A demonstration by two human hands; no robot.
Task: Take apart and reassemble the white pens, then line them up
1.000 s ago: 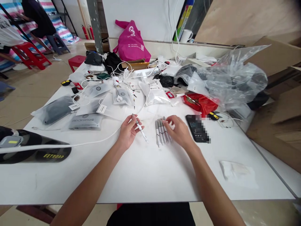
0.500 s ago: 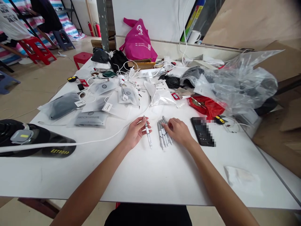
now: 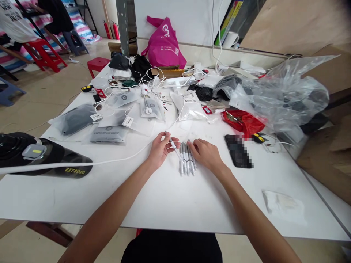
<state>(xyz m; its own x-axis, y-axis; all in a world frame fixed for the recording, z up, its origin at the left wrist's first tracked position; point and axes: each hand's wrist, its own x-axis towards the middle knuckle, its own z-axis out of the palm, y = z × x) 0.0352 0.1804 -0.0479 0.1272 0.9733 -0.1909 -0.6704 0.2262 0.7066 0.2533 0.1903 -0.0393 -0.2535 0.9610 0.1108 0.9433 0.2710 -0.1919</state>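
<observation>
My left hand pinches a white and grey pen near its top end between thumb and fingers. This pen slants down to the right, its lower end by the left side of a row of similar pens lying side by side on the white table. My right hand is closed at the upper right of that row, with curled fingers and the thumb against the grey ends of the pens. Its fingertips are partly hidden. Right of this hand lies a black phone, partly pixelated.
A black bottle lies at the left, a white cable crossing over it. Packaged goods, a white parcel, a red bag and clear plastic crowd the back. A small packet sits front right.
My left hand has brought its pen's lower end right, up to the row. The pens in the row now lie straighter and closer together. My right hand stays beside them.
</observation>
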